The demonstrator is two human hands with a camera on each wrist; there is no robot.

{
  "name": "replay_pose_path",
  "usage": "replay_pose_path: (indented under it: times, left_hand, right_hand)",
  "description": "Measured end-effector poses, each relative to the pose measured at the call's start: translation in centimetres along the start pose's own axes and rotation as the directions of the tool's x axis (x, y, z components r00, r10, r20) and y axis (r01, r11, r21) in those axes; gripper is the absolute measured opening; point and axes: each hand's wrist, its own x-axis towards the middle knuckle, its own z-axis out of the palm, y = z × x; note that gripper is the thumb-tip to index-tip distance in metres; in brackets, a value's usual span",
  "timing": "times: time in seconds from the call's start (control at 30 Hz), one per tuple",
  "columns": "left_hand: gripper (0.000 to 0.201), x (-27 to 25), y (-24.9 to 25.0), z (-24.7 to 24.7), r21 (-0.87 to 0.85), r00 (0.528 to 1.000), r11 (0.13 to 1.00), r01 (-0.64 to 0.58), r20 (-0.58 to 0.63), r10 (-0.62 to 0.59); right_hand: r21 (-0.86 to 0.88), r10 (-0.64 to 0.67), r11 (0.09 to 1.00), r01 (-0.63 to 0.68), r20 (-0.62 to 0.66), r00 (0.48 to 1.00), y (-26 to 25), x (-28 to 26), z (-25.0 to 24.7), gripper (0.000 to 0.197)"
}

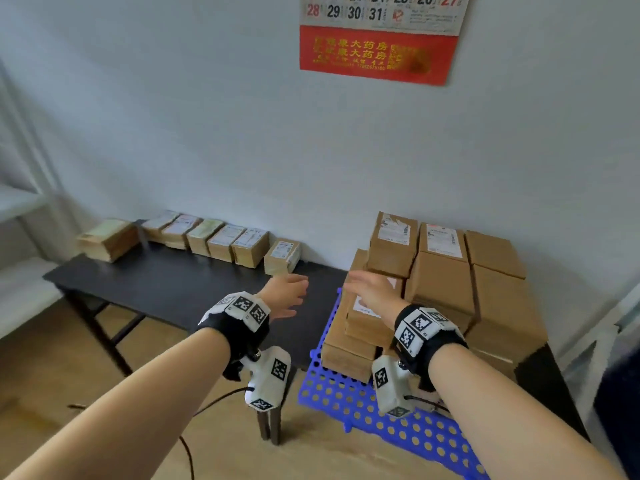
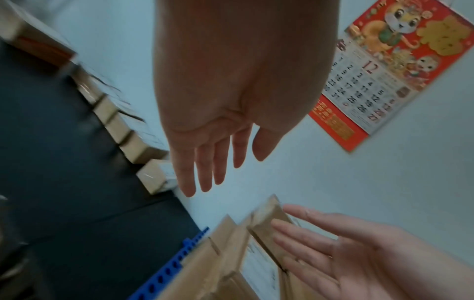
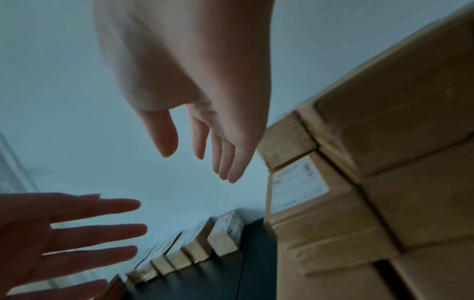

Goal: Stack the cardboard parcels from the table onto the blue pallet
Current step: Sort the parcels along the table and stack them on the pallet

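Several labelled cardboard parcels (image 1: 239,242) stand in a row along the wall on the black table (image 1: 166,289); the nearest one (image 1: 282,256) sits at the row's right end. A tall stack of parcels (image 1: 446,282) fills the blue perforated pallet (image 1: 363,403) on the right. My left hand (image 1: 289,294) hovers over the table with straight fingers and holds nothing. My right hand (image 1: 372,289) hovers beside the stack's left parcels, fingers spread, empty. Both palms face each other in the left wrist view (image 2: 212,158) and the right wrist view (image 3: 205,146).
A calendar (image 1: 381,36) hangs on the pale wall above. White shelving (image 1: 20,209) stands at the far left. A black cable (image 1: 187,441) runs over the wooden floor near the table leg (image 1: 270,427).
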Motion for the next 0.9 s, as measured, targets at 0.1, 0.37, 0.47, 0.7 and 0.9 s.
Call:
replay_pose_path:
  times: [0.1, 0.37, 0.47, 0.7, 0.9]
  left_hand:
    - [0.029, -1.8, -2.7, -4.6, -0.018, 0.992, 1.0, 0.019, -0.123, -0.021]
    - [0.039, -3.5, -8.0, -17.8, -0.1, 0.954, 0.994, 0.046, -0.291, -0.073]
    - [0.041, -3.2, -9.6, -23.6, -0.11, 0.941, 0.994, 0.026, -0.334, -0.062]
    - [0.039, -1.9, -13.2, -37.9, -0.078, 0.928, 0.996, 0.049, -0.364, -0.074]
    - [0.039, -0.3, -15.8, -49.4, 0.062, 0.916, 0.996, 0.067, -0.4, -0.037]
  right_hand:
    - [-0.042, 0.001, 0.999, 0.003, 0.087, 0.996, -0.9, 0.8, 4.5, 0.046]
    - [-0.042, 0.007, 0.999, 0.003, 0.229, 0.973, -5.1, 4.3, 17.4, 0.051]
    - [-0.04, 0.011, 0.999, -0.002, 0.239, 0.971, -7.2, 6.3, 22.7, 0.049]
    - [-0.02, 0.035, 0.999, -0.031, 0.234, 0.972, -12.3, 10.5, 36.1, 0.047]
    - [-0.062, 0.071, 0.996, -0.057, 0.245, 0.967, -16.2, 13.9, 45.4, 0.047]
